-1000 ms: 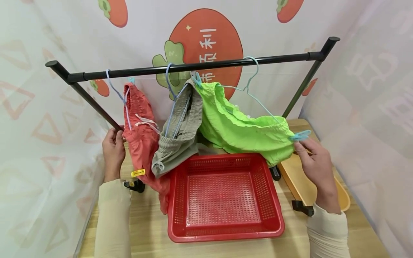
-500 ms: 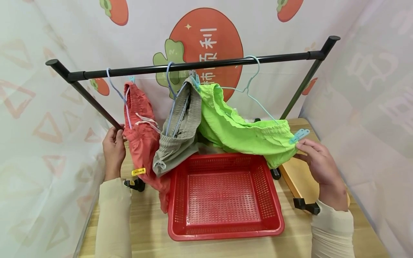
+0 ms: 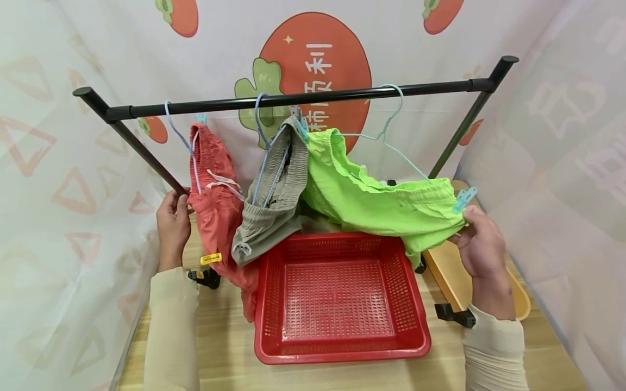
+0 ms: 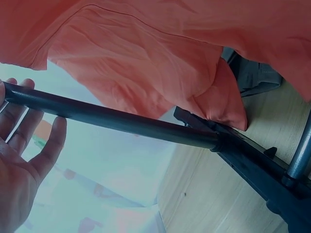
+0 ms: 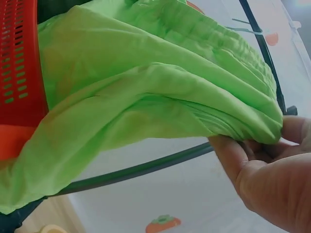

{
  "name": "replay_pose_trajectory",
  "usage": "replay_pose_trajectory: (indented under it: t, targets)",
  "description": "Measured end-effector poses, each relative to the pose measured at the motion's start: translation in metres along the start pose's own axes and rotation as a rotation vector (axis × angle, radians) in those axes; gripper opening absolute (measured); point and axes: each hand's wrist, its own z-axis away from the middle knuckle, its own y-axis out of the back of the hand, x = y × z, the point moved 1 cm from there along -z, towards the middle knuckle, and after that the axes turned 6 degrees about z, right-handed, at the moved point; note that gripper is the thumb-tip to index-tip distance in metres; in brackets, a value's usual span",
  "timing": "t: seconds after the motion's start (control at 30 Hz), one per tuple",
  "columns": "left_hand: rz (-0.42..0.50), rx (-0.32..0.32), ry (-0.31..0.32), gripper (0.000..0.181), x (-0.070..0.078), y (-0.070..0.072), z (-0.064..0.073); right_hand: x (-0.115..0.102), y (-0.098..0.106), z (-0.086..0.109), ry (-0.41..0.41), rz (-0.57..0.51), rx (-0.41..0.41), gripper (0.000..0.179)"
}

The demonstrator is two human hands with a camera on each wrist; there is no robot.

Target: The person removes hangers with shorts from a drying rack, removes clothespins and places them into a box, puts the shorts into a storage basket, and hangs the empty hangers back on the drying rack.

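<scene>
On the left, my left hand (image 3: 173,228) holds the black post (image 4: 116,119) of a clothes rack, its fingers against the tube in the left wrist view. At the right, my right hand (image 3: 481,239) pinches the waistband end of the bright green shorts (image 3: 386,209), just below a light blue clothespin (image 3: 464,200). The green cloth stretches sideways beneath a pale hanger (image 3: 383,130) on the rack's bar (image 3: 332,98); another clip (image 3: 301,128) sits at its left end. In the right wrist view, the thumb and fingers hold the gathered cloth edge.
Red shorts (image 3: 215,212) and grey shorts (image 3: 274,212) hang on hangers at the left. A red basket (image 3: 342,355) stands on the wooden table (image 3: 225,347) below. A yellow tray (image 3: 452,277) lies at the right, near the rack's black foot (image 3: 455,315).
The right hand has pulled the green waistband end to the right, and the clothespin there has tilted more upright. The pale hanger has shifted slightly right. The left hand stays on the post.
</scene>
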Motion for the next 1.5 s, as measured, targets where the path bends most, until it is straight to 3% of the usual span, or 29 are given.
replay_pose_trajectory:
  t: [0.13,0.33,0.8,1.13,1.37,1.5]
  targets:
    - [-0.011,0.002,0.005,0.031,0.002,0.0,0.001,0.001,0.0,-0.001,0.051,-0.116,0.015,0.035]
    - [-0.008,0.01,0.012,0.031,0.004,-0.001,0.001,-0.001,0.0,0.0,0.06,-0.129,0.008,0.036]
    - [-0.03,-0.008,0.033,0.035,0.005,-0.004,0.001,-0.01,-0.006,-0.002,0.137,-0.199,0.331,0.035]
    - [-0.024,-0.023,0.01,0.031,0.004,-0.004,-0.002,-0.018,-0.003,-0.005,0.207,-0.246,0.454,0.035]
    - [-0.006,-0.051,-0.003,0.033,0.039,-0.01,0.007,-0.023,0.003,-0.005,0.296,-0.285,0.513,0.033]
    - [-0.001,-0.033,0.005,0.033,0.033,-0.01,0.007,-0.025,0.007,-0.002,0.304,-0.334,0.554,0.03]
